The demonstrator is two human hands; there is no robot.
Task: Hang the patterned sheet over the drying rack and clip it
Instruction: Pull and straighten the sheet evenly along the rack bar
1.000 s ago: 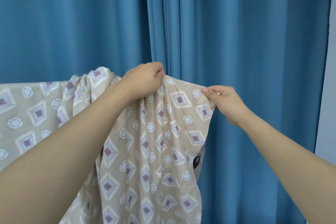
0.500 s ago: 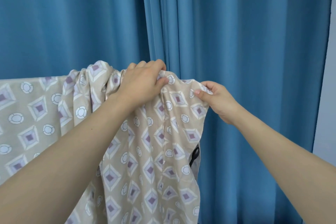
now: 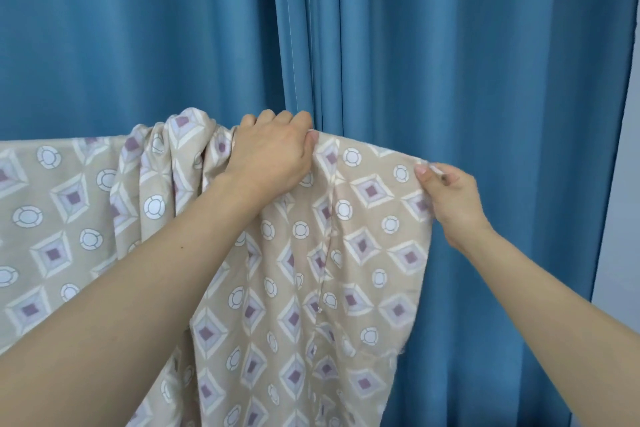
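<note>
A beige patterned sheet (image 3: 363,253) with purple diamonds and white circles hangs over a horizontal line at about mid height; the rack under it is hidden by the cloth. My left hand (image 3: 273,156) grips a bunched fold at the sheet's top edge. Further right, my right hand (image 3: 450,198) pinches the sheet's right edge and holds it stretched out sideways. The cloth between both hands lies fairly flat, while left of my left hand it is gathered in folds. No clip shows.
Blue curtains (image 3: 450,45) fill the whole background right behind the sheet. A strip of pale wall (image 3: 620,218) shows at the far right edge.
My right hand has pulled the sheet's edge further right, spreading the cloth wider. The dark object that showed below the cloth edge is now covered.
</note>
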